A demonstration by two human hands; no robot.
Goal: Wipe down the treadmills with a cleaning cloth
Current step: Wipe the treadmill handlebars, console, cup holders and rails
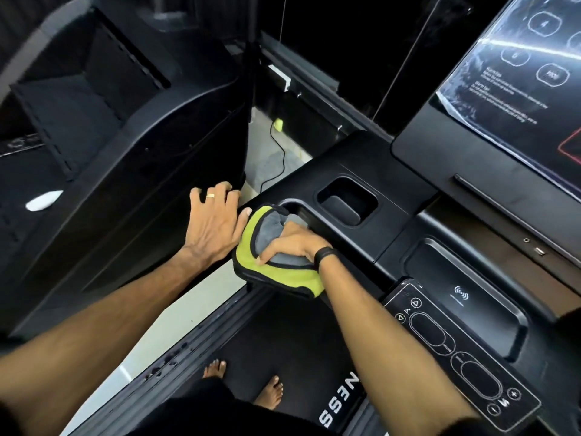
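Note:
I stand on a black treadmill, its console (pixel 386 196) stretching from centre to right. My right hand (pixel 290 243) grips a bunched green and grey cleaning cloth (pixel 276 275) and presses it into the left end of the console, at the edge of a recessed handle slot. My left hand (pixel 213 221), a ring on one finger, rests flat with spread fingers on the side of the neighbouring black treadmill (pixel 119 127) at left, its thumb touching the cloth.
The console holds a cup recess (pixel 347 199), a tray with a wireless-charging mark (pixel 462 294), a button panel (pixel 456 350) and a film-covered touchscreen (pixel 515 67). A black cable (pixel 279 158) and green plug lie on the pale floor between machines. My bare feet (pixel 245 382) stand on the belt.

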